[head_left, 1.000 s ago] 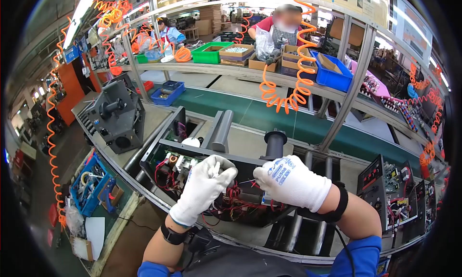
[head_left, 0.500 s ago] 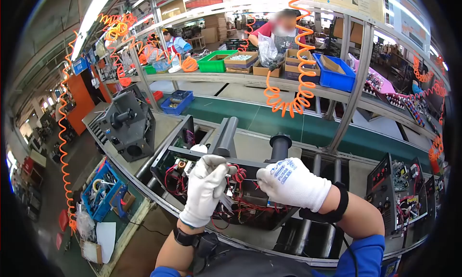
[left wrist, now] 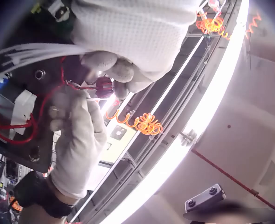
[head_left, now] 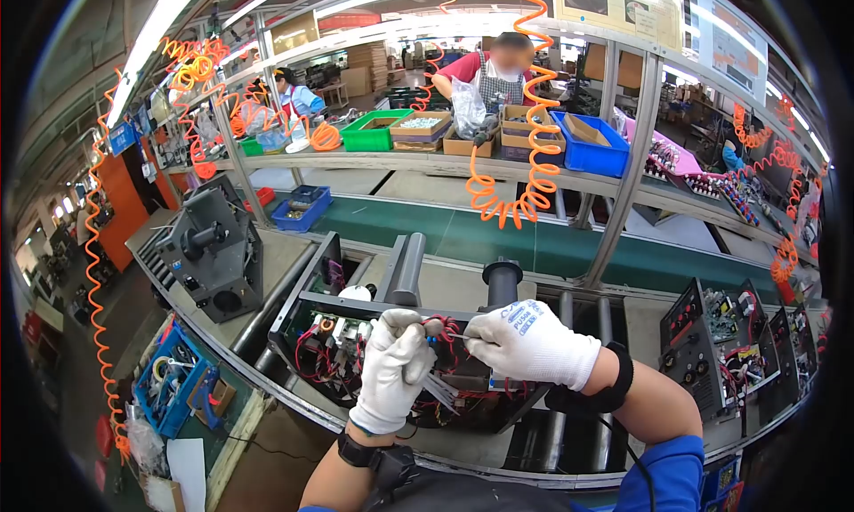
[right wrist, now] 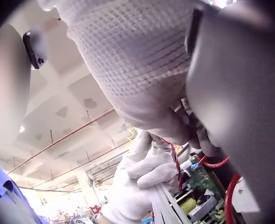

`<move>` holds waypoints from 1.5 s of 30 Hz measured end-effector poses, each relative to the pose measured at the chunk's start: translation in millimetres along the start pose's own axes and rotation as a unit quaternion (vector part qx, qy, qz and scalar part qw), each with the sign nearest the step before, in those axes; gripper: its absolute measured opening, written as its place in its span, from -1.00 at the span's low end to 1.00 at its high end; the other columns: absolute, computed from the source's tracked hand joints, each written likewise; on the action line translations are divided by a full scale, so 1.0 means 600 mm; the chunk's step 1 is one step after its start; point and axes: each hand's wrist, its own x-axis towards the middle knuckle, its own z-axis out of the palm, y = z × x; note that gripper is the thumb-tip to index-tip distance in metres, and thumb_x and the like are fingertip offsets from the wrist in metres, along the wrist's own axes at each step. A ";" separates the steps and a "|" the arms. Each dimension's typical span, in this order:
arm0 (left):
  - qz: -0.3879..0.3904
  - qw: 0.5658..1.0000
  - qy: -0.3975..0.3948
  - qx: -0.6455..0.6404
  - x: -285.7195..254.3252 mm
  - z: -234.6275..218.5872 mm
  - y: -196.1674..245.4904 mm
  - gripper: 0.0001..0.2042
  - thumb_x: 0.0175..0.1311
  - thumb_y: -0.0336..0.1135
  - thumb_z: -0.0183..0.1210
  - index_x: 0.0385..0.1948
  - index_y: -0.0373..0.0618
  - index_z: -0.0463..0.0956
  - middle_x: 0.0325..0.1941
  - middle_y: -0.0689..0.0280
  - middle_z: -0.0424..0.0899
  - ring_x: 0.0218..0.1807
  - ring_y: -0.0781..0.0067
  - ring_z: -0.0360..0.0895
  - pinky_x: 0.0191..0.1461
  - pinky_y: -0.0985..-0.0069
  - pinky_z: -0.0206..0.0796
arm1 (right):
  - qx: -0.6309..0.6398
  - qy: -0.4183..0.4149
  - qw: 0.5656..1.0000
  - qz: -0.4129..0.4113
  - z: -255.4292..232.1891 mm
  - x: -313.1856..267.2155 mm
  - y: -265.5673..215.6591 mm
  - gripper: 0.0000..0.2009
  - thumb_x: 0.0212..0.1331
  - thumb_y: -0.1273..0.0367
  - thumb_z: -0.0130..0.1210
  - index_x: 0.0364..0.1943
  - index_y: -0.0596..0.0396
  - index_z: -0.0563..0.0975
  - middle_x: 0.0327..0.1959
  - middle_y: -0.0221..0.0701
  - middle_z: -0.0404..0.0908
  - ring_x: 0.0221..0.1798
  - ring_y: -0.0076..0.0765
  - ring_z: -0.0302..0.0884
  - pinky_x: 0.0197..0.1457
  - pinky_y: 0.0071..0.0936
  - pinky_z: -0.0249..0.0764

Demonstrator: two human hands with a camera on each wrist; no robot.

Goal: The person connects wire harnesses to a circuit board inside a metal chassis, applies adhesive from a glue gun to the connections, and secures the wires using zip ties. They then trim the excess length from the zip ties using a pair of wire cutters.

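Note:
In the head view, a dark metal machine housing (head_left: pixel 511 407) full of red wires and circuit boards lies open in front of me. My gloved left hand (head_left: pixel 391 374) grips a bundle of white cable ties (head_left: pixel 441 389), whose tails fan out toward the housing. Its fingertips are at a looped bundle of red wires (head_left: pixel 441 327). Just to the right, my gloved right hand (head_left: pixel 531 345) pinches a thin white strip, apparently one cable tie, that reaches to the wires. The left wrist view has both hands' fingertips close around a dark red wire coil (left wrist: pixel 104 86).
Another dark housing (head_left: pixel 209 249) stands at the left, and opened units (head_left: pixel 721 361) with boards stand at the right. Behind runs a green conveyor belt (head_left: pixel 409 218) below a shelf of bins. Orange coiled hoses (head_left: pixel 538 138) hang down. A person (head_left: pixel 498 72) is across the line.
The left hand has turned and lowered slightly beside the red wires, and the cable tie tails now show to its right. The right hand keeps its pinch near the wires. The head view has shifted.

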 end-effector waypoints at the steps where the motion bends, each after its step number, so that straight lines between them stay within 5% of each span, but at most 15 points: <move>1: 0.007 0.999 -0.006 -0.039 0.002 -0.003 0.002 -0.88 0.36 -0.44 0.09 -0.14 -0.07 0.41 -0.21 0.12 0.65 -0.72 0.75 0.14 -0.60 0.73 0.04 | -0.001 0.001 1.000 0.001 -0.001 0.000 -0.001 -0.79 0.24 0.24 -0.02 -0.33 0.04 0.57 -0.51 -0.25 0.63 -0.38 -0.08 0.65 -0.26 -0.21 0.54; 11: -0.014 0.997 -0.009 -0.070 -0.001 0.001 -0.004 -0.91 0.35 -0.43 0.10 -0.17 -0.07 0.44 -0.26 0.11 0.67 -0.76 0.75 0.10 -0.65 0.70 -0.01 | -0.027 0.006 1.000 -0.003 -0.002 0.001 -0.007 -0.78 0.25 0.23 -0.04 -0.36 0.04 0.56 -0.51 -0.24 0.62 -0.39 -0.07 0.64 -0.27 -0.20 0.53; 15: -0.048 0.995 0.016 0.080 -0.010 0.007 -0.002 -0.88 0.35 -0.46 0.06 -0.13 -0.05 0.46 -0.34 0.21 0.65 -0.76 0.77 0.09 -0.66 0.72 0.04 | -0.021 0.015 1.000 0.011 0.000 -0.001 -0.001 -0.79 0.23 0.24 -0.02 -0.37 0.06 0.55 -0.52 -0.22 0.61 -0.39 -0.06 0.63 -0.28 -0.20 0.52; 17: -0.050 0.942 0.093 0.318 -0.015 0.030 0.019 -0.86 0.31 -0.45 0.15 -0.15 -0.17 0.47 -0.31 0.18 0.65 -0.62 0.73 0.39 -0.52 0.70 0.25 | -0.005 0.022 1.000 0.013 0.001 -0.003 0.001 -0.79 0.23 0.24 -0.01 -0.37 0.06 0.54 -0.52 -0.22 0.60 -0.39 -0.06 0.63 -0.28 -0.20 0.52; 19: -0.024 0.943 0.099 0.316 -0.016 0.030 0.015 -0.85 0.29 -0.46 0.17 -0.16 -0.27 0.54 -0.38 0.32 0.64 -0.51 0.73 0.49 -0.40 0.71 0.34 | 0.012 0.026 0.999 0.014 0.005 -0.004 0.003 -0.79 0.22 0.24 0.00 -0.37 0.07 0.54 -0.53 -0.22 0.60 -0.40 -0.06 0.63 -0.29 -0.20 0.52; 22: 0.085 0.811 -0.019 0.579 -0.018 0.016 0.013 -0.81 0.28 -0.41 0.16 -0.19 -0.35 0.59 -0.55 0.36 0.59 -0.48 0.67 0.45 -0.32 0.62 0.33 | -0.005 0.039 0.999 0.004 0.010 -0.003 0.005 -0.79 0.23 0.24 -0.01 -0.37 0.07 0.54 -0.52 -0.23 0.60 -0.40 -0.07 0.63 -0.28 -0.20 0.52; 25: 0.010 0.780 -0.053 0.623 0.000 0.011 0.037 -0.81 0.28 -0.41 0.15 -0.18 -0.32 0.62 -0.37 0.33 0.68 -0.33 0.66 0.54 -0.19 0.66 0.37 | 0.019 0.019 0.999 0.026 0.009 -0.004 0.001 -0.79 0.23 0.24 -0.01 -0.36 0.07 0.54 -0.51 -0.23 0.60 -0.39 -0.05 0.63 -0.27 -0.20 0.52; 27: 0.012 0.839 -0.038 0.543 0.010 0.013 0.032 -0.83 0.30 -0.42 0.13 -0.18 -0.29 0.62 -0.35 0.36 0.67 -0.28 0.64 0.54 -0.15 0.64 0.37 | -0.023 0.026 0.999 0.025 0.012 -0.001 0.002 -0.78 0.19 0.26 0.08 -0.21 0.06 0.61 -0.49 -0.20 0.61 -0.41 -0.08 0.64 -0.32 -0.31 0.52; 33: 0.041 0.852 -0.046 0.520 0.014 0.022 0.007 -0.84 0.29 -0.44 0.13 -0.17 -0.29 0.58 -0.39 0.40 0.64 -0.35 0.67 0.49 -0.21 0.63 0.37 | -0.035 0.012 0.997 0.064 0.004 -0.009 -0.010 -0.80 0.22 0.26 0.02 -0.26 0.05 0.57 -0.51 -0.28 0.61 -0.39 -0.11 0.64 -0.27 -0.27 0.53; 37: 0.051 0.818 -0.110 0.562 0.019 0.027 0.012 -0.85 0.25 -0.37 0.15 -0.22 -0.19 0.54 -0.43 0.11 0.59 -0.42 0.24 0.58 -0.29 0.46 0.40 | 0.012 0.023 0.996 0.091 0.008 -0.017 -0.003 -0.75 0.19 0.29 0.04 -0.11 0.03 0.59 -0.49 -0.28 0.65 -0.38 -0.15 0.67 -0.26 -0.31 0.55; 39: 0.110 0.758 -0.136 0.628 0.020 0.024 0.013 -0.82 0.27 -0.42 0.13 -0.14 -0.23 0.54 -0.46 0.26 0.61 -0.43 0.54 0.54 -0.30 0.56 0.38 | -0.048 0.063 0.996 0.048 0.017 -0.017 0.002 -0.74 0.17 0.31 0.04 -0.11 0.05 0.59 -0.48 -0.27 0.65 -0.36 -0.15 0.67 -0.23 -0.32 0.55; 40: 0.109 0.759 -0.142 0.626 0.020 0.022 0.014 -0.82 0.27 -0.42 0.13 -0.14 -0.23 0.54 -0.46 0.26 0.61 -0.43 0.54 0.54 -0.30 0.56 0.38 | -0.048 0.065 0.995 0.054 0.015 -0.017 -0.003 -0.74 0.17 0.31 0.04 -0.11 0.05 0.59 -0.48 -0.27 0.65 -0.36 -0.15 0.67 -0.23 -0.32 0.55; 42: 0.235 0.646 -0.170 0.706 0.019 0.020 0.014 -0.87 0.28 -0.44 0.09 -0.20 -0.22 0.52 -0.48 0.19 0.58 -0.43 0.46 0.57 -0.30 0.52 0.40 | -0.027 0.026 0.994 0.100 0.009 -0.014 -0.016 -0.75 0.18 0.31 0.03 -0.12 0.09 0.58 -0.45 -0.23 0.65 -0.34 -0.13 0.67 -0.23 -0.31 0.55; 43: 0.236 0.647 -0.173 0.704 0.018 0.020 0.014 -0.87 0.28 -0.44 0.09 -0.20 -0.22 0.52 -0.48 0.19 0.58 -0.43 0.46 0.57 -0.30 0.52 0.40 | -0.028 0.028 0.994 0.104 0.011 -0.017 -0.016 -0.75 0.18 0.31 0.03 -0.12 0.09 0.58 -0.45 -0.23 0.65 -0.34 -0.13 0.67 -0.23 -0.31 0.55; 45: 0.173 0.733 -0.084 0.653 0.017 0.022 0.015 -0.88 0.27 -0.38 0.11 -0.23 -0.19 0.46 -0.45 0.10 0.62 -0.41 0.06 0.60 -0.33 0.29 0.41 | 0.095 0.123 0.985 0.075 0.014 -0.021 -0.013 -0.77 0.18 0.32 0.03 -0.16 0.13 0.57 -0.44 -0.19 0.65 -0.36 -0.11 0.66 -0.27 -0.29 0.53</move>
